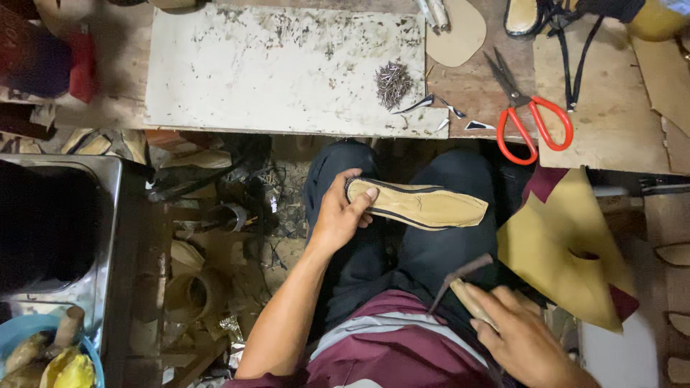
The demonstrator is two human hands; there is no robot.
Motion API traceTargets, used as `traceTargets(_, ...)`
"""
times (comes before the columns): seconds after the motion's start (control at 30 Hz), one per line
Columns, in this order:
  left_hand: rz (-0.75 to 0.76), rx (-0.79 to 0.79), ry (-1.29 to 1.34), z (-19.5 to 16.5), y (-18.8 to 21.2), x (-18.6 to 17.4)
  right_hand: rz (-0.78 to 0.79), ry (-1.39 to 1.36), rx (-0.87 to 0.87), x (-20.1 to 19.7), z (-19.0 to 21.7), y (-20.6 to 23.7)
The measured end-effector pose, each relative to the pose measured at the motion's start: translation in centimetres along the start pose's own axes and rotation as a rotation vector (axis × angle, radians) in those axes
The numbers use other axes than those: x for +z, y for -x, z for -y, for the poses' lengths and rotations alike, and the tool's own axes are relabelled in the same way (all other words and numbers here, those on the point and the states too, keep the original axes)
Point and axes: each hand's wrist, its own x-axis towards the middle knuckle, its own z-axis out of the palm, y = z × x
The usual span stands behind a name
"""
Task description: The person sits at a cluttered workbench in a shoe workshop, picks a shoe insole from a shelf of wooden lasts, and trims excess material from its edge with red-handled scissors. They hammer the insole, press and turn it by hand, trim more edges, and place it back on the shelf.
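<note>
Left hand of mine is clenched around the heel end of a tan shoe sole, thumb lying across its top face and fingers curled under the edge. It runs out from my palm toward the right, flat side up, with a dark rim along its border, and it rests across my lap over my dark trousers, its pointed toe end reaching above my right thigh.

Lower down, my right hand is closed on the pale wooden handle of a small hammer. Its dark metal head points up and to the left, toward the sole but well apart from it, with my trousers showing between the 2.

Just right of my right knee a sheet of yellow material with a maroon backing hangs down, a curved piece cut out of it.

Beyond my knees stands the table. On it lies a worn white board, and a heap of small nails sits near the board's right end, with a few dark scraps beside it. Scissors with red handles lie further right, blades pointing away from me, next to a brown cardboard sheet. A tan cut-out sole shape lies at the far edge.

To my left a metal bin stands on the floor among scraps, with a blue bowl in front of it.
</note>
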Motion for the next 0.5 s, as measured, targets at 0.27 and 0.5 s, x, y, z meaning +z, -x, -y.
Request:
traceTargets(0.27,-0.018,0.006,-0.02,0.5,0.1,0.0,-0.273,-0.42,-0.288,0.9,4.6,-4.3)
traceTargets(0.5,0.014,0.037,0.025,1.7,-0.6,-0.7,-0.487,-0.47,-0.636,1.2,7.9,-8.0)
